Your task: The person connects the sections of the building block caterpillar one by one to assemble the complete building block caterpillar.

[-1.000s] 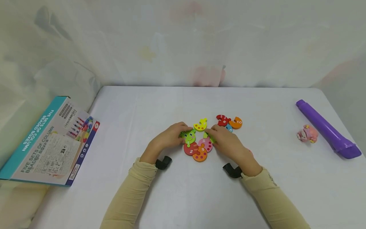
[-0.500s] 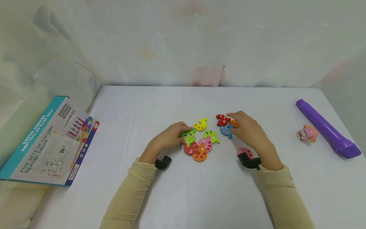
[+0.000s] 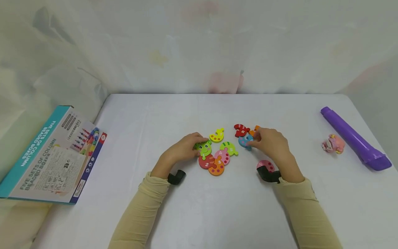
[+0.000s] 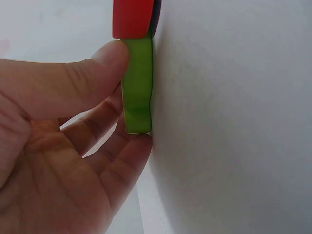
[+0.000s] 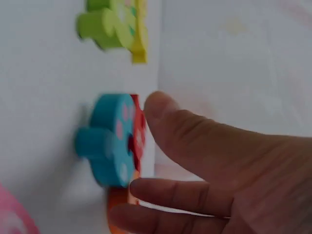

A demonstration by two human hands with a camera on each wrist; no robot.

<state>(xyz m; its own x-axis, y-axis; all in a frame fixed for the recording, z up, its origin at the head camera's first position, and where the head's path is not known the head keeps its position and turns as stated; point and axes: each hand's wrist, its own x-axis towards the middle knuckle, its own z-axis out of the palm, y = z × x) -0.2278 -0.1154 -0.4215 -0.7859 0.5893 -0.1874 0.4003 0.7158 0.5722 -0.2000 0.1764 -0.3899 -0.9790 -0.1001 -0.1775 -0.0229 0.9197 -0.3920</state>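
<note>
In the head view, my left hand (image 3: 184,149) holds the green smiling caterpillar-head puzzle piece (image 3: 205,149) by its edge. The left wrist view shows the thumb and fingers on the piece's green side (image 4: 138,83). Joined to the head is a curved chain: the red 2 piece (image 3: 206,162), orange 3 piece (image 3: 216,168), pink 4 piece (image 3: 222,156) and green 5 piece (image 3: 230,148). My right hand (image 3: 273,143) is at the blue spotted piece (image 3: 244,140), thumb and fingers apart. Its fingers partly cover an orange piece (image 3: 256,128) beside the red 8 piece (image 3: 240,130).
A yellow piece (image 3: 217,135) lies above the chain. Near the right wrist sits a pink spotted piece (image 3: 265,165), partly covered by the black wrist mount. At the right are a pink figurine (image 3: 333,144) and a purple tube (image 3: 354,136); a box (image 3: 53,159) stands left.
My right hand has left the green 5 piece and moved right to the blue and orange pieces, then shifted slightly down. The left hand stays on the caterpillar head.
</note>
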